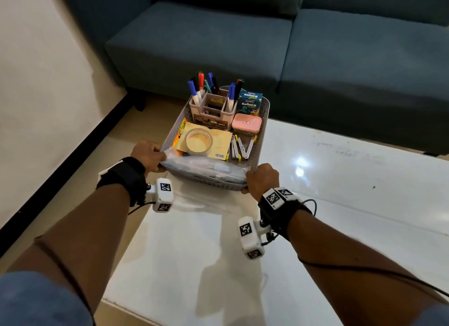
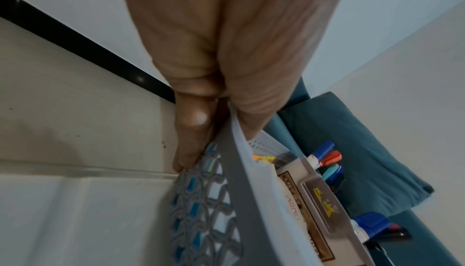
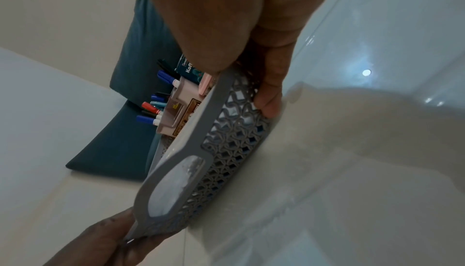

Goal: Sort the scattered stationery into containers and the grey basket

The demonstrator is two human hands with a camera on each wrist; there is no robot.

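Observation:
The grey basket [image 1: 264,112] sits at the far left corner of the white table [image 1: 340,204]. It holds a pink organiser [image 1: 211,108] full of markers, two teal boxes [image 1: 250,102], a pink case [image 1: 246,124], a tape roll [image 1: 198,141] on a yellow envelope, metal clips [image 1: 239,149] and a clear pouch [image 1: 201,166]. My left hand [image 1: 155,159] grips the near left corner, thumb inside the rim [image 2: 236,180]. My right hand [image 1: 252,180] grips the near right corner, fingers [image 3: 269,101] curled on the lattice wall [image 3: 234,131]. Whether the basket is lifted I cannot tell.
A teal sofa [image 1: 267,46] stands just beyond the basket and table. On the left are a pale wall and beige floor [image 1: 73,180] with a black skirting strip. Cables run from the wrist cameras along my forearms.

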